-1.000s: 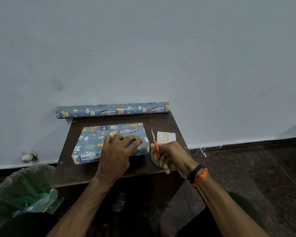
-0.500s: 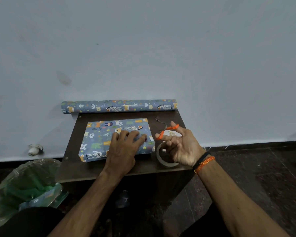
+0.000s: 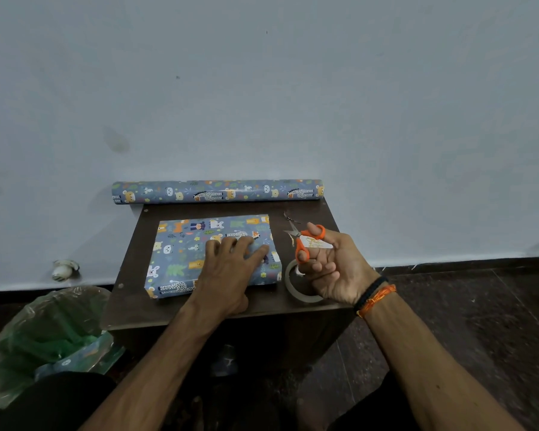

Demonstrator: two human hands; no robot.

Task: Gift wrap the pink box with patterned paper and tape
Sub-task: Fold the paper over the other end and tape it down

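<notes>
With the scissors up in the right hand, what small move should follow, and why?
Probably cut a strip of tape: the right hand holds the scissors above the tape roll, while the left hand presses the wrapped box flat.

A small dark brown table (image 3: 199, 309) stands against the pale wall; on it lies the box wrapped in blue animal-print paper (image 3: 184, 253), flat and left of centre, with a roll of the same paper (image 3: 218, 191) along the back edge, its left end jutting past the tabletop. Near the right front corner lies a ring of clear tape (image 3: 293, 290); behind it a small white card with gold lettering (image 3: 316, 243), partly hidden.
</notes>
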